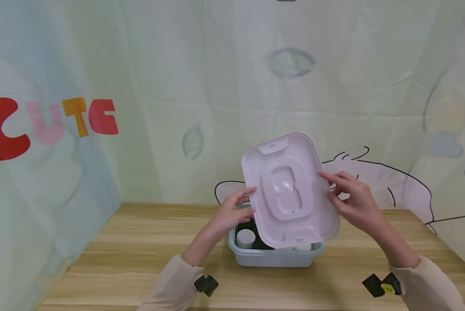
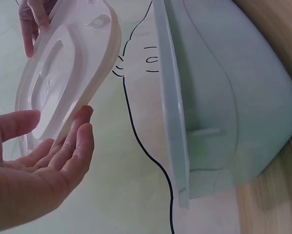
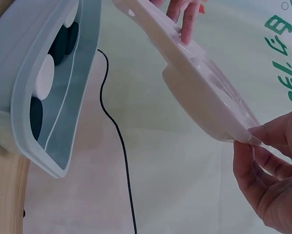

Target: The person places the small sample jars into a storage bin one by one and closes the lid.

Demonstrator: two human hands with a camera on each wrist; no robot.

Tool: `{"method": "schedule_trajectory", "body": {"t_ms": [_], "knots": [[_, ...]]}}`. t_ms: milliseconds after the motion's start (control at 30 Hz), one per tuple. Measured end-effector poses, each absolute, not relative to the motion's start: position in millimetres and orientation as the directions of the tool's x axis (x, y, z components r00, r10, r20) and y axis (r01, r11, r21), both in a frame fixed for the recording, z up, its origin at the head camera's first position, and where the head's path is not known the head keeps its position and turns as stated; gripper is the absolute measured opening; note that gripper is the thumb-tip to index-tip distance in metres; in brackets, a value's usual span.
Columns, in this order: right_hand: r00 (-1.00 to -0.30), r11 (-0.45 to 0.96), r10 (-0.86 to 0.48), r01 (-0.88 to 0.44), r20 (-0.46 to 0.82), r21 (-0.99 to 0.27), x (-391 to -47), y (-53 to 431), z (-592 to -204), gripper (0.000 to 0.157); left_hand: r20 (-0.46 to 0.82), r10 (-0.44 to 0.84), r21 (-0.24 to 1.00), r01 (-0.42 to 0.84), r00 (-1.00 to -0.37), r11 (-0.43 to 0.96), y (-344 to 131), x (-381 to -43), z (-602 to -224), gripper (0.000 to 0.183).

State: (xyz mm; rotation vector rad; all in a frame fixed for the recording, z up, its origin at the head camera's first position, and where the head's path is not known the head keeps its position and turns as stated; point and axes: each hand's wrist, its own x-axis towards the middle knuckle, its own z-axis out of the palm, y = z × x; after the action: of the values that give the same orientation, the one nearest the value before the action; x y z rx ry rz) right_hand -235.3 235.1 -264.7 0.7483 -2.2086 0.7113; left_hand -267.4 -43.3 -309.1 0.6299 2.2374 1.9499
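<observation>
A pale pinkish-white lid, rounded-rectangular with a raised panel in its middle, is held tilted over a light blue box. My left hand grips its left edge, thumb on the near face and fingers behind, as the left wrist view shows. On the opposite edge my right hand pinches the rim between thumb and fingers. Inside the box, white round-topped items and black ones stand together; in the head view the lid hides most of them.
The box stands on a wood-grain table. Behind it hangs a pale green printed curtain with cartoon outlines and coloured letters, reaching round to both sides.
</observation>
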Motion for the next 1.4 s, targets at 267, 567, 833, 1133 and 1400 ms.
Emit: {"method": "schedule_trajectory", "body": {"t_ms": [267,567,833,1133,1400], "knots": [[-0.532,0.652,-0.302,-0.721,0.791,-0.235,-237.8,232.2,-267.9,0.051,0.193,0.386,0.967,0.241,-0.902,0.079,-49.0,-270.6,-306.8,0.044],[-0.307,0.626,-0.414,-0.779,0.857,0.023,-232.9,223.9,-265.4,0.052,0.119,0.35,0.993,0.106,-0.929,-0.056,-57.6,-274.8,-301.4,0.053],[-0.083,0.599,-0.506,-0.751,0.859,0.28,-227.2,212.6,-261.7,0.034,0.059,0.351,0.961,-0.041,-0.935,-0.272,-71.6,-277.0,-295.7,0.073],[0.152,0.538,-0.536,-0.697,0.831,0.474,-218.2,194.5,-267.7,0.027,-0.069,0.316,0.944,-0.165,-0.946,-0.287,-79.7,-277.9,-292.2,0.055],[0.233,0.503,-0.533,-0.686,0.813,0.526,-215.8,186.6,-275.2,0.026,-0.102,0.423,0.868,-0.289,-0.9,-0.405,-82.2,-276.4,-294.5,0.023]]}}
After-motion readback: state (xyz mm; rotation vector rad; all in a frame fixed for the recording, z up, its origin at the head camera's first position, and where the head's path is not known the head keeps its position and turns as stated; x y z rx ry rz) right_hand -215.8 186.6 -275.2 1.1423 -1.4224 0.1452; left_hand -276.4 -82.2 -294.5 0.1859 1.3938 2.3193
